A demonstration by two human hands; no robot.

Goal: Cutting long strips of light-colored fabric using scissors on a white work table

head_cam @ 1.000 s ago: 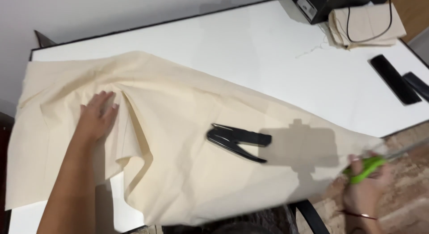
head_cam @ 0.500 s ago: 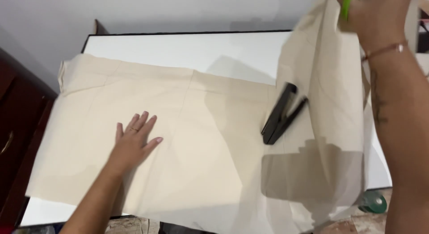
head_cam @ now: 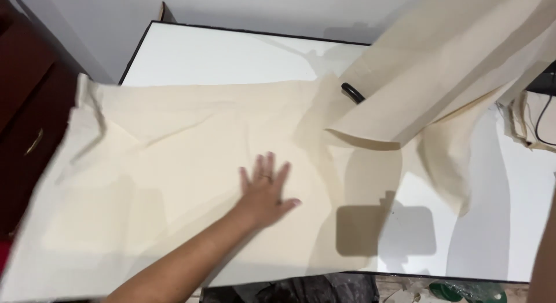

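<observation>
Cloth [head_cam: 174, 164] covers most of the white table [head_cam: 231, 54] in front of you: a large cream sheet spread flat, its left edge hanging past the table toward the dark wooden cabinet [head_cam: 29, 106]. Your left hand [head_cam: 266, 190] lies palm down on the sheet near its middle, fingers spread and apart, pressing the fabric and gripping nothing. The right part of the same sheet is lifted off the table and hangs in the air toward the upper right, folded over itself; your right hand is out of view, so you cannot tell how it holds that raised end. Under the lifted fold a small black object [head_cam: 352, 92] peeks out, mostly hidden. At the far right edge lies a folded cream bag [head_cam: 524, 120] with a black cord [head_cam: 541, 115] on it; what is inside cannot be seen.
</observation>
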